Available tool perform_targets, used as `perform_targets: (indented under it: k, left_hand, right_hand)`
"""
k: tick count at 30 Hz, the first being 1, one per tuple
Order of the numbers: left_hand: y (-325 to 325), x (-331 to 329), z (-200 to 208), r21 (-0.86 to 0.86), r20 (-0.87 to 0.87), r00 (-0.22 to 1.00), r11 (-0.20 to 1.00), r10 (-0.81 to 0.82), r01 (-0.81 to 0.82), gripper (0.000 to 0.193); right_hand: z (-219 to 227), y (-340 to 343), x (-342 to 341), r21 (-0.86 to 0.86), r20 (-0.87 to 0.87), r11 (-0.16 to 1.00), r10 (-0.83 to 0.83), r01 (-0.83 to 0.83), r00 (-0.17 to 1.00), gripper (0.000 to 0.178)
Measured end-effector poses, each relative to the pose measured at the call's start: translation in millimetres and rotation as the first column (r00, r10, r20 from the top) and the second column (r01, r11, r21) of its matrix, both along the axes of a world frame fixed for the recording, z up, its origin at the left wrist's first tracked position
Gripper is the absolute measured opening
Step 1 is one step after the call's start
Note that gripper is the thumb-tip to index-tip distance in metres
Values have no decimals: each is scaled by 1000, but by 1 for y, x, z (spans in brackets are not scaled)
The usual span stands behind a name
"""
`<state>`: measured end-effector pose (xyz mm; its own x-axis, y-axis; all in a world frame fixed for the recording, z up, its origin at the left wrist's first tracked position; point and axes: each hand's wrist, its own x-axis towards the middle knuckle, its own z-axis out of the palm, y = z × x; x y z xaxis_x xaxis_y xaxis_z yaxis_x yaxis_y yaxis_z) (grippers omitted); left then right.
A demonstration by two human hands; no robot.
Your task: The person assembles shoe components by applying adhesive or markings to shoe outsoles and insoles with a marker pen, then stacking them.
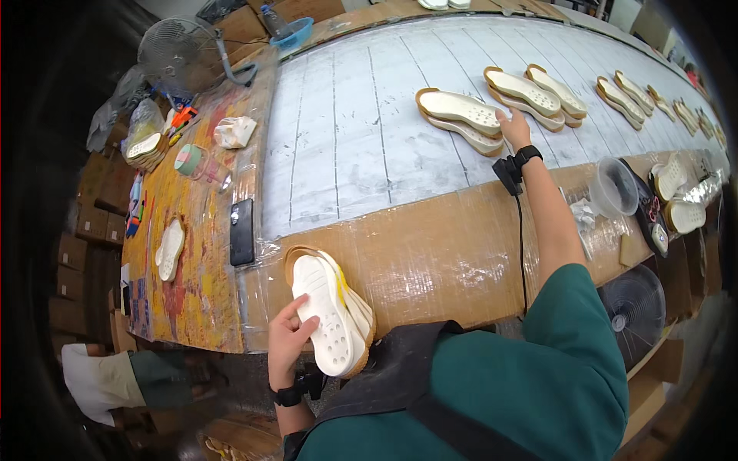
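Against my body at the table's near edge, my left hand (289, 332) holds a small stack of shoe soles (329, 323). The top one is white with round holes at one end, and tan rims show beneath. My thumb and a finger lie on its face; the other fingers are hidden. Out over the white marked surface, my right hand (515, 129) grips the near end of a white shoe sole (461, 110) with a tan rim. That sole overlaps another white sole (466, 137) under it. Just beyond my right hand lie more paired soles (526, 91).
A lined white belt-like surface (330, 154) stretches away to the right, with further soles (619, 103) along it. On the left bench are a phone (241, 232), a jar (203, 167), a single sole (171, 249) and a fan (181, 54). A clear tub (613, 189) stands right of my arm.
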<state>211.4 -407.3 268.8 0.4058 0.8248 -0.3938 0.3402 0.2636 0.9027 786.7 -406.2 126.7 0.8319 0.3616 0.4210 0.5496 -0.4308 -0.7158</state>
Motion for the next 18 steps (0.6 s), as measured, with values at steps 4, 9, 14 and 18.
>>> perform_targets:
  k: [4, 9, 14, 18]
  left_hand:
    - [1, -18, -1, 197, -62, 998, 980, -28, 40, 42]
    - [7, -10, 19, 390, -31, 999, 921, 32, -17, 51]
    - [-2, 33, 42, 408, 436, 888, 911, -146, -51, 72]
    - [-2, 26, 56, 252, 483, 874, 948, 49, -192, 73]
  right_hand:
    - [28, 4, -28, -69, -109, 997, 14, -22, 994, 45]
    - [70, -35, -127, 497, -633, 834, 539, -242, 556, 37]
    - [116, -84, -288, 711, -568, 528, 821, -465, 64, 43]
    - [139, -104, -322, 629, -464, 260, 882, -733, -85, 36]
